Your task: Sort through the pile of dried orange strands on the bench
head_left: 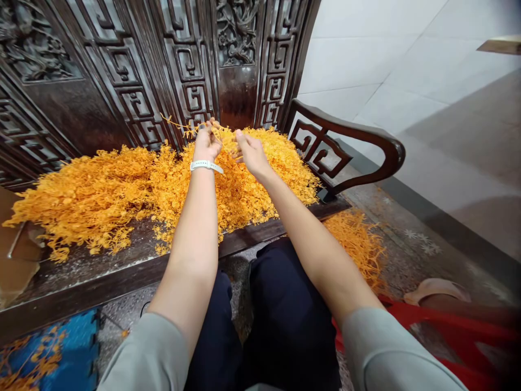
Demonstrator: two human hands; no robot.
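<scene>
The thin orange sprig (177, 124) sits above the middle of a heap of orange sprigs (97, 195), its branching end poking out leftward past the left hand (208, 142), whose fingers are curled closed around it. The right hand (251, 152) is just beside, half open with thumb and fingers bent toward the left; whether it pinches any stem I cannot tell. The sprig looks very light, springy and probably plastic, little inclined to slip, though its fine side twigs would likely snag on neighbours or bend. The bare stem seems the best place to grip, clear of the small leafy tips. The heap spreads along a dark wooden bench seat (81, 273), some fronds hanging close to its front edge, where a careless sweep could drag pieces off. Behind, the carved backrest (236, 89) limits reach forward, and its openwork could catch twigs; at the right end the curved armrest (366, 130) bounds sideways motion. The easier path seems upward and back, over the dark trousers (291, 304). Beyond the bench, more orange strands (354, 239) lie low by the armrest, and a red stool (443, 326) stands near the right elbow.
</scene>
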